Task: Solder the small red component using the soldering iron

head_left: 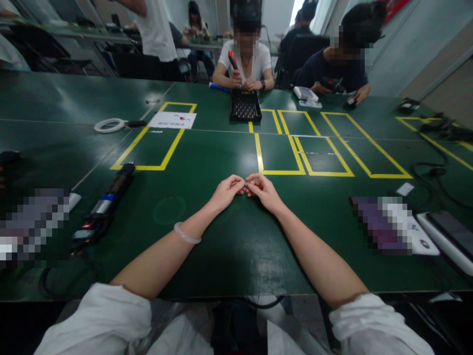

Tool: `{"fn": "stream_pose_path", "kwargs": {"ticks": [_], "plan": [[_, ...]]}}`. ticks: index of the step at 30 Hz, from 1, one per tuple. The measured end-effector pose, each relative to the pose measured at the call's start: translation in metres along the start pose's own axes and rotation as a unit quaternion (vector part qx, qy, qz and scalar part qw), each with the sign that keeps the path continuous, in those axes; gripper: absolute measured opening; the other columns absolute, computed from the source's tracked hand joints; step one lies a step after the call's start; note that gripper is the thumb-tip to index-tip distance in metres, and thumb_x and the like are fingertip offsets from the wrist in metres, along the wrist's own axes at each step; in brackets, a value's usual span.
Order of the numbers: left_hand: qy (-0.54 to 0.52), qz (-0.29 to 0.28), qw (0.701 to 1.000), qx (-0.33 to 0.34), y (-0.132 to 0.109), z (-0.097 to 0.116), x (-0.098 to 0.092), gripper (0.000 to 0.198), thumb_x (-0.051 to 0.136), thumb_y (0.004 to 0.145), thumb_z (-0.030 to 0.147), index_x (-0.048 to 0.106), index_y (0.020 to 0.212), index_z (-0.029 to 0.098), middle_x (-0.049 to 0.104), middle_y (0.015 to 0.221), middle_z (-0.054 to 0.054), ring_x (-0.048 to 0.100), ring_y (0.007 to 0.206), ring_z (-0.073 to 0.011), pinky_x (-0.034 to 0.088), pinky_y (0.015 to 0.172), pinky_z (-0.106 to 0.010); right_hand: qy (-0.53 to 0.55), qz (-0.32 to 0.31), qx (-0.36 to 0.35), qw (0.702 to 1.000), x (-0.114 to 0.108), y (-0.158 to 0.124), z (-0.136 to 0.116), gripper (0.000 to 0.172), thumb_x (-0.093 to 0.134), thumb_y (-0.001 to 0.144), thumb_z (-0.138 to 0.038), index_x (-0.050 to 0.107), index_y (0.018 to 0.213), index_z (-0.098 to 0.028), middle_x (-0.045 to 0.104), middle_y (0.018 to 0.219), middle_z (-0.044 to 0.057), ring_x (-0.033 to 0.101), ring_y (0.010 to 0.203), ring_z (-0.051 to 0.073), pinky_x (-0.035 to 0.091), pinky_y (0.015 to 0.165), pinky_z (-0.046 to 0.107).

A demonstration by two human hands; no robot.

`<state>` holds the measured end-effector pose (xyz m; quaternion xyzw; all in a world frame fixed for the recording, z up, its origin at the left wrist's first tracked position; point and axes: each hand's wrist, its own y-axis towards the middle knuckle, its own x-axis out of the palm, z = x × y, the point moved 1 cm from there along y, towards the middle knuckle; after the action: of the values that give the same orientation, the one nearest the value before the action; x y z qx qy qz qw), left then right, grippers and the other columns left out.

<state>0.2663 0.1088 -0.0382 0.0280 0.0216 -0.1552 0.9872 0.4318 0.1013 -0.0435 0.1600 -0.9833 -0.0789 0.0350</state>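
While holding both hands close together over the green table (pixel 236 246), pinching a tiny part (pixel 246 183) between the thumb and fingers of the left hand (pixel 229 188) and those of the right hand (pixel 264 189), with fingertips drawn in tightly around it. Cannot make out its shape, only some grey and a touch of orange-red between the fingers; cannot tell which hand bears more of the grip, nor whether resting on the surface or just above it. Wearing a pale bangle (pixel 187 234) at the left wrist and white sleeves (pixel 103 315) pushed up toward the elbows. Well to the left, with an electric screwdriver (pixel 105 203) lying aslant on the table, dark and silver with a blue band. Ahead, looking onto yellow outlines (pixel 283 172), with a white sheet (pixel 173 120) across the leftmost and a white coil (pixel 109 131) near it. Farther off, facing a co-worker in white (pixel 264 56), gripping a red tool (pixel 232 60) behind a black tray (pixel 245 118) of small parts, and, to the right, a co-worker in a dark shirt (pixel 310 69) near a white device (pixel 306 93).
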Motion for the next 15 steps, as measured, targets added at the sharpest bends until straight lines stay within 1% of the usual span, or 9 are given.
{"fn": "stream_pose_path", "kwargs": {"ticks": [4,7,9,12,15], "plan": [[0.028,-0.003,0.999,0.015,-0.0014,0.002,0.0004,0.029,0.067,0.078,0.037,0.059,0.092,0.013,0.064,0.084,-0.004,0.061,0.075,-0.0133,0.048,0.074,-0.029,-0.014,-0.001,-0.01,1.0,0.0007,0.0003,0.0011,0.033,0.065,0.082,-0.044,0.053,0.103,-0.021,0.057,0.074,-0.003,0.056,0.062,0.011,0.049,0.062,0.026],[0.044,0.0,0.999,0.032,-0.0031,0.0047,0.0006,0.026,0.066,0.079,0.035,0.058,0.093,0.014,0.063,0.086,-0.003,0.06,0.076,-0.0128,0.047,0.074,-0.028,-0.012,0.018,-0.009,1.0,0.0012,0.0007,0.0025,0.036,0.065,0.082,-0.043,0.051,0.107,-0.021,0.056,0.073,-0.004,0.056,0.061,0.01,0.047,0.061,0.026],[0.052,0.001,0.998,0.035,-0.004,0.0057,0.0011,0.026,0.067,0.078,0.034,0.057,0.094,0.015,0.062,0.086,-0.002,0.06,0.077,-0.0127,0.047,0.074,-0.027,-0.017,0.031,-0.008,0.999,0.0013,0.0009,0.0033,0.034,0.064,0.082,-0.044,0.052,0.103,-0.02,0.057,0.074,-0.003,0.056,0.06,0.01,0.046,0.059,0.025],[0.061,0.004,0.998,0.031,-0.0041,0.005,0.0016,0.026,0.067,0.078,0.032,0.056,0.095,0.015,0.062,0.087,-0.002,0.061,0.077,-0.0129,0.046,0.073,-0.026,-0.037,0.034,-0.013,0.999,0.0013,0.0009,0.0038,0.029,0.062,0.083,-0.045,0.053,0.093,-0.018,0.057,0.074,-0.002,0.056,0.061,0.01,0.044,0.058,0.024],[0.068,0.014,0.997,0.029,-0.0034,0.0037,0.0011,0.028,0.067,0.077,0.031,0.056,0.097,0.015,0.063,0.09,-0.003,0.062,0.079,-0.0137,0.047,0.073,-0.027,-0.05,0.027,-0.018,0.998,0.0013,0.0006,0.004,0.029,0.062,0.083,-0.043,0.053,0.093,-0.018,0.057,0.075,-0.002,0.055,0.062,0.01,0.044,0.059,0.024]]}}
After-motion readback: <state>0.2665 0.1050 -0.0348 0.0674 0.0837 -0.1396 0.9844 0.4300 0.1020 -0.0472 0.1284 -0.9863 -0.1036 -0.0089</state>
